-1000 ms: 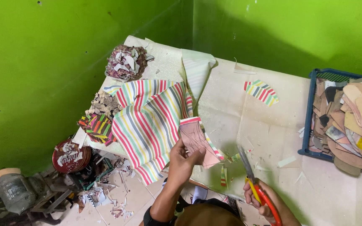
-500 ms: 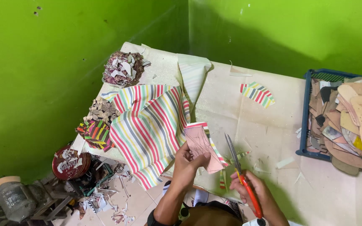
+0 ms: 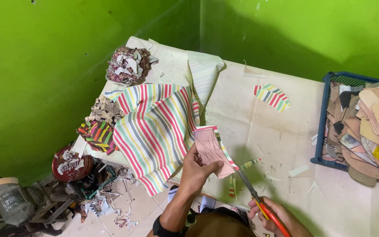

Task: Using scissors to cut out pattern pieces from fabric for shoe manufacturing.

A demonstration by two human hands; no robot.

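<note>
the left hand (image 3: 196, 169) pinched a pink cut piece (image 3: 210, 150) edged in stripes, its grip closed on it above the counter (image 3: 259, 131), the striped cloth (image 3: 154, 131) just at nine o'clock. the right hand (image 3: 273, 215) at five o'clock gripped red-handled scissors (image 3: 259, 199), blade tips touching the piece's lower edge; a blue crate (image 3: 323, 127) of cutouts sat well apart at three o'clock

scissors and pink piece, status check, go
Left hand grips pink piece. Right hand holds scissors, blades at piece's lower edge. Striped sheet lies beside left hand; trimmed strips litter table.
</note>
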